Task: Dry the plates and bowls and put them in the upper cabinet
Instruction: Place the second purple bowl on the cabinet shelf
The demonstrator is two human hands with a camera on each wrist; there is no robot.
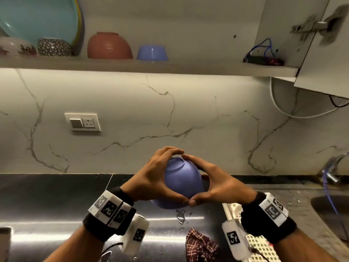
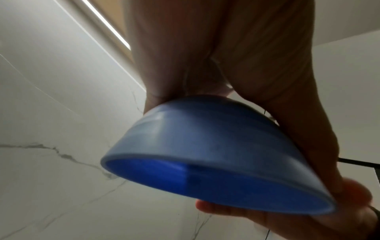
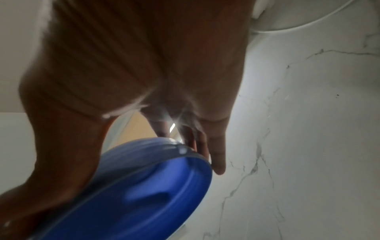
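Observation:
A blue plastic bowl [image 1: 182, 180] is held upside down above the steel counter [image 1: 56, 214], tilted with its base toward the wall. My left hand [image 1: 151, 178] grips its left side and my right hand [image 1: 217, 180] its right side; thumbs meet at the near rim, fingertips at the base. The left wrist view shows the bowl [image 2: 205, 146] under my left hand [image 2: 226, 65], the right wrist view its rim and inside [image 3: 133, 186] below my right hand [image 3: 144, 65]. On the upper cabinet shelf [image 1: 151, 68] stand a matching blue bowl [image 1: 152, 52], a terracotta bowl [image 1: 109, 46], a patterned bowl [image 1: 53, 47] and a teal plate [image 1: 37, 17].
A checked cloth [image 1: 201, 244] lies on the counter under my hands, beside a white slotted rack [image 1: 260, 246]. Water drops [image 1: 181, 217] sit below the bowl. The sink [image 1: 332, 210] and tap [image 1: 332, 167] are at right. The cabinet door [image 1: 324, 53] hangs open at upper right.

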